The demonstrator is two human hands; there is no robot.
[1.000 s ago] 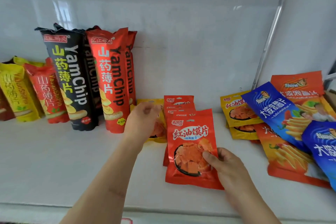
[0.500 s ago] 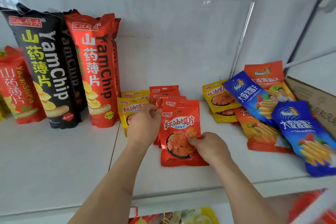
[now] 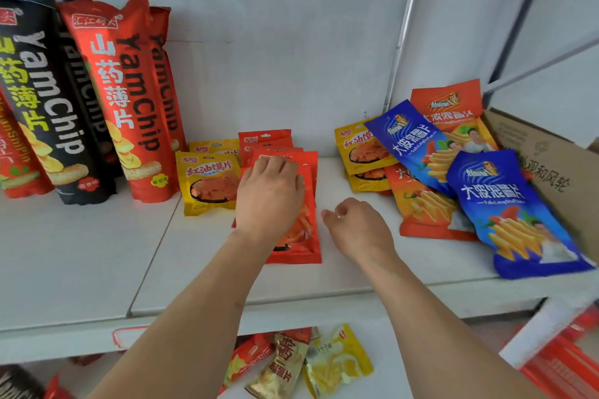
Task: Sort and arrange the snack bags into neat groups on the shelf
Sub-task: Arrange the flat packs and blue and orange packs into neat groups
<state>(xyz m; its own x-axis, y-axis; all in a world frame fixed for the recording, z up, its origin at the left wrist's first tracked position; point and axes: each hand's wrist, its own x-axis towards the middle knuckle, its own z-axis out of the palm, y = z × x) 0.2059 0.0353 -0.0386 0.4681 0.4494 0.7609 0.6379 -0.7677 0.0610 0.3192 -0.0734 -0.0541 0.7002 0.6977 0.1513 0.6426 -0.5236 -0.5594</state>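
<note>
White shelf. Tall red YamChip bag and black YamChip bag, both with white and yellow lettering. Small yellow pouch, red text. Red pouch. Blue bags, white lettering, yellow fries print. Brown carton.

Brown cardboard box printed with dark characters, set at far right of the grip, metal upright seen behind

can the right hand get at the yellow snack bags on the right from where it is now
Probably yes: the right hand hovers empty over bare shelf, nothing between it and the yellow snack bags, though a blue bag overlaps their right side.
</note>
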